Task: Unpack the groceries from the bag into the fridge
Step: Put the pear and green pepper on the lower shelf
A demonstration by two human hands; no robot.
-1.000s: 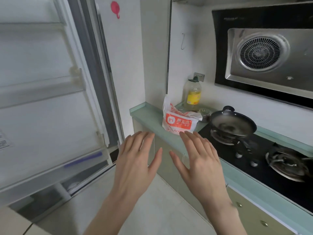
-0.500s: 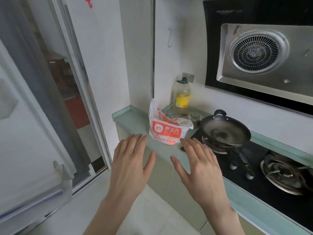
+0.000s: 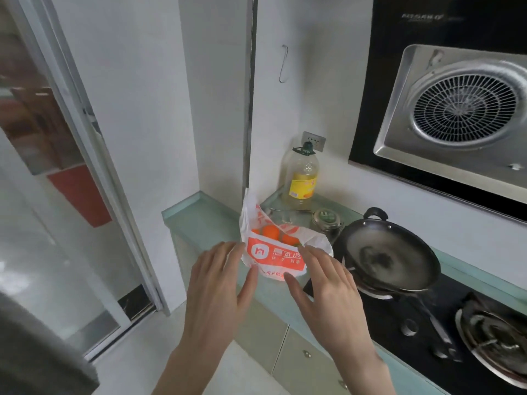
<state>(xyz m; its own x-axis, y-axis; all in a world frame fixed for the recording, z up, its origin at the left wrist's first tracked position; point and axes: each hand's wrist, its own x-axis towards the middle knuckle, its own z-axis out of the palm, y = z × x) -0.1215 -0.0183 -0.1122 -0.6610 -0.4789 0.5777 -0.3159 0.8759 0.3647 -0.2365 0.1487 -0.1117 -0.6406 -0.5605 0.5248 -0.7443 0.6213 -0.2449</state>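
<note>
A white plastic grocery bag (image 3: 272,255) with an orange printed panel stands on the pale green counter (image 3: 196,220). Its mouth gapes and round orange fruits (image 3: 271,231) show inside. My left hand (image 3: 216,283) is spread flat just left of the bag, fingertips at its left edge. My right hand (image 3: 328,289) is spread flat at the bag's right front, fingertips at its rim. Neither hand holds anything. The fridge is out of view apart from a dark blurred edge (image 3: 34,352) at the lower left.
A black wok (image 3: 387,258) sits on the gas hob right beside the bag. An oil bottle (image 3: 302,178) and a small jar (image 3: 326,219) stand behind it. A range hood (image 3: 462,109) hangs above. A sliding glass door (image 3: 57,195) fills the left.
The view has swung right, away from the open fridge door, and closed in on the counter. Both open hands have moved forward to the bag's sides. The fruits inside now show.
</note>
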